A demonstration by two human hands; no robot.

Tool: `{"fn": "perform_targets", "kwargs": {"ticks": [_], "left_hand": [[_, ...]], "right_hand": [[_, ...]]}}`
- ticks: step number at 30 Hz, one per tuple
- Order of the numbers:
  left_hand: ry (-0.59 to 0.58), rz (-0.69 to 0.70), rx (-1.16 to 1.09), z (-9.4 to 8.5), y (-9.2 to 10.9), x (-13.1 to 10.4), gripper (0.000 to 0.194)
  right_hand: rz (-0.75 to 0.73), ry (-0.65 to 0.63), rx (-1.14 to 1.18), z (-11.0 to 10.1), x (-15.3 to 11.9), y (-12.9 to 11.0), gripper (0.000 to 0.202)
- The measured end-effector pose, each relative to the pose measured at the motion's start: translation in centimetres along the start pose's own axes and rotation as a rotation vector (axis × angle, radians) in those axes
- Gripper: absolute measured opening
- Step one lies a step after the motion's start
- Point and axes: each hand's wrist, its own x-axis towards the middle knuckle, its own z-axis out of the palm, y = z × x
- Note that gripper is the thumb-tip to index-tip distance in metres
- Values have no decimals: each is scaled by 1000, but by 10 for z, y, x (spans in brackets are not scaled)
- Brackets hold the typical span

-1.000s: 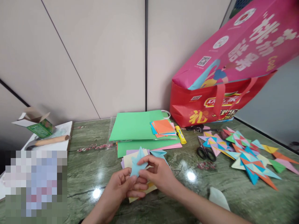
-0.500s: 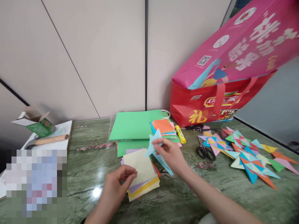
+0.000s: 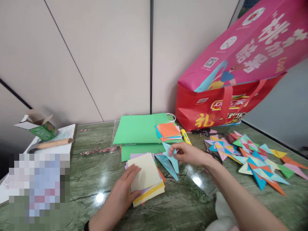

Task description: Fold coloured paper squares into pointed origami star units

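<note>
My left hand (image 3: 128, 184) lies on a stack of square paper sheets (image 3: 145, 173), fingers stretched over the cream top sheet and thumb near its front edge. Purple, yellow and orange sheets stick out from under the cream one. Between the thumb and fingers of my right hand (image 3: 184, 153) is a light blue folded paper piece (image 3: 172, 160), low over the table. Just left of it rests another light blue folded paper piece (image 3: 167, 166), partly overlapped. Whether the two touch I cannot tell.
Green paper sheets (image 3: 139, 130) lie behind the stack, with small coloured squares (image 3: 169, 131) and a yellow glue stick (image 3: 185, 137) alongside. Folded paper stars (image 3: 258, 165) spread at right. Red bag (image 3: 192, 109) stands behind; a wooden-handled tool (image 3: 54, 144) and green box (image 3: 43, 132) are left.
My left hand has flattened from curled fingers onto the stack. My right hand has moved right and down with the light blue folded piece, close to the other one on the table.
</note>
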Motion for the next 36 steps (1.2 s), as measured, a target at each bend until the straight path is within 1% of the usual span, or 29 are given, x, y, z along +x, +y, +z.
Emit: {"fn": "perform_targets", "kwargs": {"ticks": [3,6,8,11,13,15,17,19,20,22,24,25,27,28,30,31,32,34,36], "left_hand": [[-3,-24,-49,-1,-1,0,55],[-12,-15,-63,-1,-4,0,52],[-16,-9,-58,-1,-5,0,44],[-20,4,-26,-1,-6,0,31],[-19,29,0,-1,-6,-1,24],[-17,65,9,-1,-4,-2,19],[-17,82,0,-1,-1,-2,18],[-25,80,-29,-2,3,-1,18],[-32,74,-48,-3,5,-1,17],[-38,61,-71,-3,9,0,15],[-38,35,-68,-4,12,1,14],[-26,15,-69,-4,14,2,13],[7,-14,-91,-4,17,2,11],[32,-23,-109,-5,18,2,10],[105,-26,-140,-5,22,2,7],[156,-26,-155,-6,24,2,5],[219,-32,-176,-7,25,1,7],[371,-66,-245,-10,27,2,24],[521,-118,-352,-13,27,3,30]], "right_hand": [[7,50,-216,0,-2,-2,24],[20,106,-447,3,-5,-10,21],[42,100,-526,6,-7,-19,18],[147,126,-683,9,-11,-32,16],[209,165,-745,11,-12,-39,15],[221,230,-740,13,-12,-42,14],[153,315,-674,15,-10,-42,13],[-4,368,-539,21,-9,-42,11],[-99,369,-455,25,-8,-41,9],[-271,318,-284,35,-8,-41,7],[-352,228,-225,46,-8,-41,10],[-369,196,-225,52,-9,-42,15],[-416,132,-252,61,-10,-41,26],[-443,110,-260,64,-10,-41,26],[-500,91,-267,69,-9,-39,15],[-516,97,-267,71,-8,-38,7],[-520,118,-261,71,-6,-36,5],[-499,183,-228,72,-4,-34,10],[-478,265,-164,71,-2,-32,11]]}}
